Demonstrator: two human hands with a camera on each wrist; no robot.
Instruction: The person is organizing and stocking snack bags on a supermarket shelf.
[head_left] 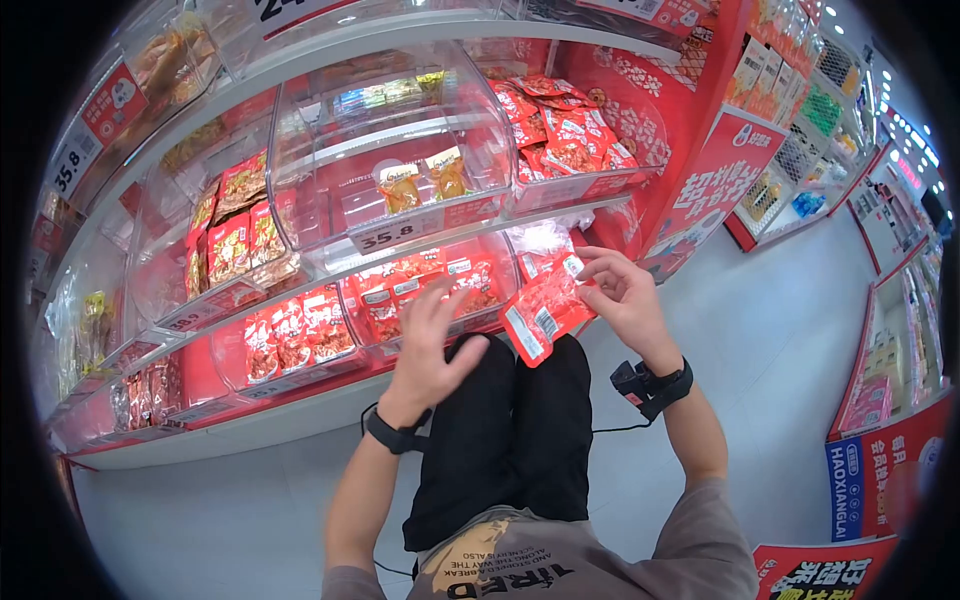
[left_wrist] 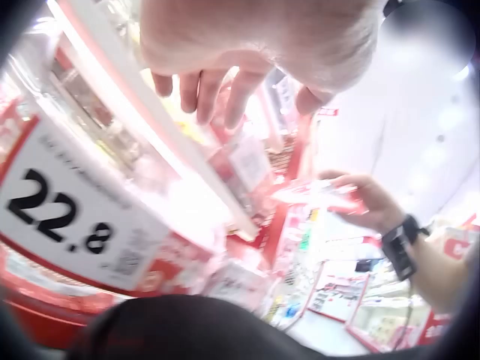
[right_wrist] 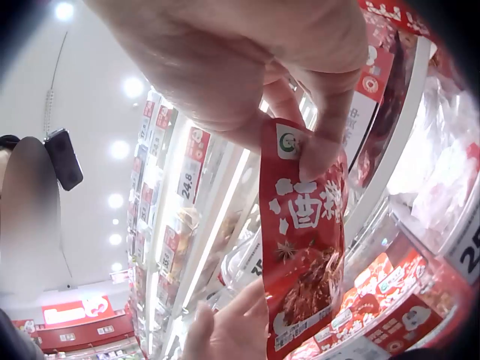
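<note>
I crouch before a snack shelf. My right hand [head_left: 592, 277] pinches a red snack packet [head_left: 540, 315] by its top edge, thumb on the front, as the right wrist view shows on the packet [right_wrist: 306, 247]. The packet hangs over my black-clad knees, just in front of a clear bin of red packets [head_left: 420, 285]. My left hand [head_left: 432, 305] is a little to the left of it, fingers spread and straight, holding nothing. In the left wrist view its fingers [left_wrist: 206, 94] hang free, with the right hand [left_wrist: 364, 199] beyond.
Tiers of clear bins hold red and yellow packets, with price labels 35.8 [head_left: 397, 232] and 22.8 [left_wrist: 67, 217]. A bin of red packets [head_left: 565, 130] sits up right. Grey floor [head_left: 790, 330] stretches right toward more red shelves [head_left: 880, 380].
</note>
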